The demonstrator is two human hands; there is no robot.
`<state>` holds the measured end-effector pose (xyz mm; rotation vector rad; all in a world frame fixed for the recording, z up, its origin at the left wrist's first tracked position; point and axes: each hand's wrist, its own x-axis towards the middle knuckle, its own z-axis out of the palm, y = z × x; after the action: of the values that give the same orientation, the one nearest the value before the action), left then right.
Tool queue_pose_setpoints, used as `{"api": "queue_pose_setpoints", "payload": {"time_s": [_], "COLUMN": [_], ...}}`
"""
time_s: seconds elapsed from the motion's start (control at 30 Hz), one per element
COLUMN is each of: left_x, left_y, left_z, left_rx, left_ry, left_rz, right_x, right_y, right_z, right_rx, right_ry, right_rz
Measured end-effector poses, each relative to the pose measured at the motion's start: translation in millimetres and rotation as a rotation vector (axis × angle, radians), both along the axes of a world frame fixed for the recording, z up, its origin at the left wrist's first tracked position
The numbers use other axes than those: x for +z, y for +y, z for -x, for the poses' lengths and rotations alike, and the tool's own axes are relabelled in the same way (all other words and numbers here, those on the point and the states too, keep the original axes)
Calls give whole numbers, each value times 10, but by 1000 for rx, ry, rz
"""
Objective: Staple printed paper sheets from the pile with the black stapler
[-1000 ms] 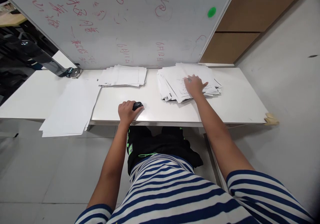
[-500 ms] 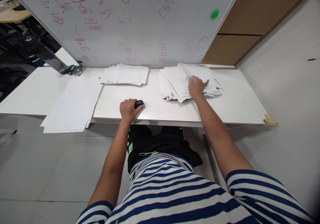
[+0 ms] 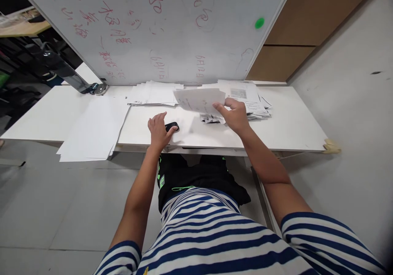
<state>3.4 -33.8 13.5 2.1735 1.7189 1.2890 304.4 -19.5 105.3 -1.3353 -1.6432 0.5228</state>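
Note:
My right hand [image 3: 235, 115] pinches a sheet of paper [image 3: 199, 99] between thumb and fingers. The sheet is tilted up and reaches left, over the gap between two paper stacks. Beneath and behind that hand lies the right stack of printed papers [image 3: 256, 109], its edges uneven. At the table's front, my left hand [image 3: 158, 131] has its fingers raised and apart. Its thumb is at a small black rounded object [image 3: 172, 125] on the tabletop, whose kind I cannot make out. Farther back is the left paper stack [image 3: 153, 92].
Large white sheets [image 3: 92, 131] overhang the front edge of the white table [image 3: 291, 127] at left. A dark clear bottle [image 3: 69, 72] lies tilted at the back left. Behind the table stands a whiteboard [image 3: 172, 41] with red writing. A wall [image 3: 353, 82] bounds the right.
My right hand has lifted a sheet off the right stack and moved it left. My left fingers have risen and spread from the black object. The view has shifted slightly.

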Motion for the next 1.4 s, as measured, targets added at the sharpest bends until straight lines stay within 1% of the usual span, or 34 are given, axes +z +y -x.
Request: {"api": "queue_pose_setpoints", "payload": {"time_s": [0.1,0.13,0.17,0.23,0.33,0.4,0.5,0.53,0.6,0.7,0.8,0.87,0.93,0.97,1.03,1.07,1.13,1.23,1.3,1.4], "left_x": [253,324,381,454,467,432,346,314,254,182,121,78,33,12,-24,-37,-45,-22,8,55], "left_y": [-146,-198,-247,-324,-370,-364,-331,-320,-298,-261,-224,-216,-231,-246,-282,-298,-313,-293,-266,-235], "left_z": [-162,-222,-278,-370,-442,-449,-421,-406,-378,-369,-441,-538,-653,-704,-773,-782,-745,-586,-464,-335], "left_rx": [-178,-210,-217,-185,-144,-141,-156,-155,-143,-140,-136,-109,-83,-82,-99,-109,-108,-90,-109,-180], "left_ry": [-338,-438,-528,-681,-865,-942,-1014,-1035,-1086,-1197,-1300,-1335,-1343,-1339,-1316,-1297,-1247,-1163,-1101,-983], "left_rz": [61,90,113,138,140,146,164,164,167,187,184,174,179,198,258,282,293,260,249,258], "right_x": [141,175,202,232,201,114,-115,-208,-394,-616,-720,-736,-738,-741,-752,-759,-771,-775,-775,-768], "right_y": [-165,-204,-237,-283,-313,-307,-265,-247,-222,-274,-468,-612,-698,-709,-675,-638,-550,-433,-376,-316], "right_z": [42,51,61,86,144,177,150,115,28,-29,112,276,421,467,486,458,341,88,-69,-223], "right_rx": [109,132,146,157,177,235,336,343,306,244,270,324,314,266,122,53,-22,-27,-15,-18], "right_ry": [126,152,173,207,259,313,393,404,426,564,741,825,876,883,863,836,747,561,469,438], "right_rz": [12,18,23,40,87,147,286,339,425,445,417,430,432,425,384,355,310,280,286,305]}}
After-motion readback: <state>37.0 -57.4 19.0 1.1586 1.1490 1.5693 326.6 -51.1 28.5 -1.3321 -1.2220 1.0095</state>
